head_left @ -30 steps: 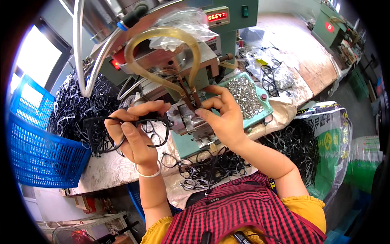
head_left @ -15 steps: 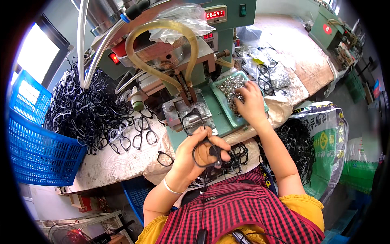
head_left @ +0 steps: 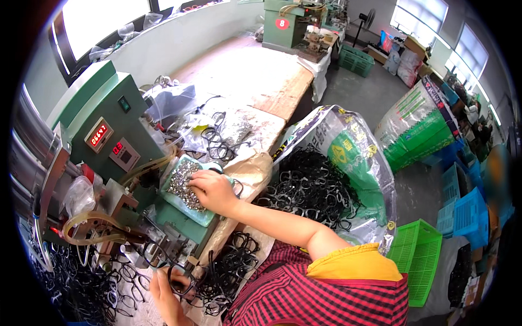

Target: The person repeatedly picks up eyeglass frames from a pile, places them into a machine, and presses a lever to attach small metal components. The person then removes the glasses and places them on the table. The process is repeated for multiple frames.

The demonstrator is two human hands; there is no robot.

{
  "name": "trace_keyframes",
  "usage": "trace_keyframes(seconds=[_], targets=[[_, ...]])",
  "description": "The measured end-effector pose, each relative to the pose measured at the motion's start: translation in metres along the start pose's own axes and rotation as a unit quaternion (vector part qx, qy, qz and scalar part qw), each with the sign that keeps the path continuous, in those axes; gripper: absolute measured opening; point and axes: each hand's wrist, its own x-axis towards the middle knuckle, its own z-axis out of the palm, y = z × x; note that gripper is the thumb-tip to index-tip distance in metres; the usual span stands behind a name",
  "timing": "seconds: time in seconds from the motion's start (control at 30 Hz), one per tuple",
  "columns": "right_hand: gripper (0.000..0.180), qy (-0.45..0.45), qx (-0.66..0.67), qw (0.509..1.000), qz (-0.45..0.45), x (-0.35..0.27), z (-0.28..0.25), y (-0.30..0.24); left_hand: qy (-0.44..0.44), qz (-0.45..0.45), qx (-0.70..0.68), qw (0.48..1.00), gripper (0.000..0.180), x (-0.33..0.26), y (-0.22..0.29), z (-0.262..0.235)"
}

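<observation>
My left hand (head_left: 165, 298) is low in the picture, its fingers closed around a black eyeglass frame (head_left: 170, 271). Part of that frame reaches up against the metal fixture of the green machine (head_left: 89, 127). Farther up, my right hand (head_left: 216, 193) dips its bent fingers into a heap of small shiny metal parts (head_left: 184, 182). The heap lies in a pale green tray (head_left: 204, 218) beside the fixture. The right fingertips are among the parts, so whatever they pinch is too small to make out.
Black eyeglass frames (head_left: 234, 266) pile up at the bench's front edge, and more lie at lower left. A large sack (head_left: 348, 157) of frames stands to the right, near a green crate (head_left: 416, 255). A tan hose (head_left: 81, 220) loops from the machine.
My view has swung to the right, so the machine and both hands now appear farther left. The right hand stays at the tray of metal parts; the left still holds the eyeglass frame.
</observation>
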Motion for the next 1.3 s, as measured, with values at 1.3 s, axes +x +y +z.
trace_keyframes(seconds=[1.3], targets=[[0.037,-0.105,0.339,0.93,0.092,0.012,0.033,-0.121,-0.4,0.306,-0.11,0.857,0.01,-0.062,0.058,-0.084]])
